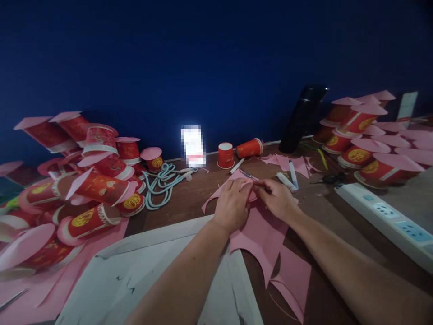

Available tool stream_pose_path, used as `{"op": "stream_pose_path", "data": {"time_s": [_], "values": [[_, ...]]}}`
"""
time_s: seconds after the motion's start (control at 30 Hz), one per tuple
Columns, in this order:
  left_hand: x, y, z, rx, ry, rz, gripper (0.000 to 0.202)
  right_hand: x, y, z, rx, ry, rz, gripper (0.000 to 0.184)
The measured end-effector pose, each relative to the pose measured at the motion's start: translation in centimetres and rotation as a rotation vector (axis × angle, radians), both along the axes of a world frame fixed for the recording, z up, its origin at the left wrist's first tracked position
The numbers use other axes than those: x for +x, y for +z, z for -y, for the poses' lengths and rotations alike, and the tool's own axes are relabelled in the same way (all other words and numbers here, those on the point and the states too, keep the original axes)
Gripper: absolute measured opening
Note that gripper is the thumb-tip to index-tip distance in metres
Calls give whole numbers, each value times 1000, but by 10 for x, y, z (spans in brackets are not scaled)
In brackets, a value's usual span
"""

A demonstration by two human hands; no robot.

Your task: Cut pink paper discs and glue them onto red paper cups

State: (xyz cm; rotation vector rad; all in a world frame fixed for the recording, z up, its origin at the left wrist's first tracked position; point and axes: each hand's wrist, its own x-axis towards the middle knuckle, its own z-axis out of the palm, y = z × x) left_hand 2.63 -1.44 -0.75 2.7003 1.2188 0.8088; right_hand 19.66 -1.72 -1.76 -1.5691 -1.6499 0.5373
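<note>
Both my hands meet over a sheet of pink paper [260,234] on the brown table. My left hand [232,204] has its fingers curled onto the paper's far edge, pinching it. My right hand [278,196] pinches the same edge from the right, thumb and forefinger together. The paper has curved cut-outs along its near side. A pen [293,174] and a white glue stick [286,181] lie just beyond my right hand. Two red paper cups [225,155] sit further back, one upright and one on its side.
Several red cups with pink paper tops are piled at the left [88,189] and at the right [358,135]. A coiled pale blue cable [160,183], a black bottle [302,118], a white power strip [389,219], a white box lid [152,275] and pink scraps [287,163] lie around.
</note>
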Motion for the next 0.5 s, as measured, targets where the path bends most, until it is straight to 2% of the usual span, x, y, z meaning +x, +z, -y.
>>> {"op": "stream_pose_path", "data": {"time_s": [0.1, 0.33, 0.4, 0.5], "values": [[0, -2, -3, -97, -69, 0, 41, -1, -1, 0, -18, 2, -72, 28], [0, -3, -5, -189, -13, 13, 19, -4, -1, 4, -25, 16, -48, 34], [0, -3, -5, -206, -1, 47, 20, 1, 2, 3, 8, -66, 13, 35], [0, -2, -6, -238, 23, 86, 22, 15, 13, 0, 118, -282, 190, 31]]}}
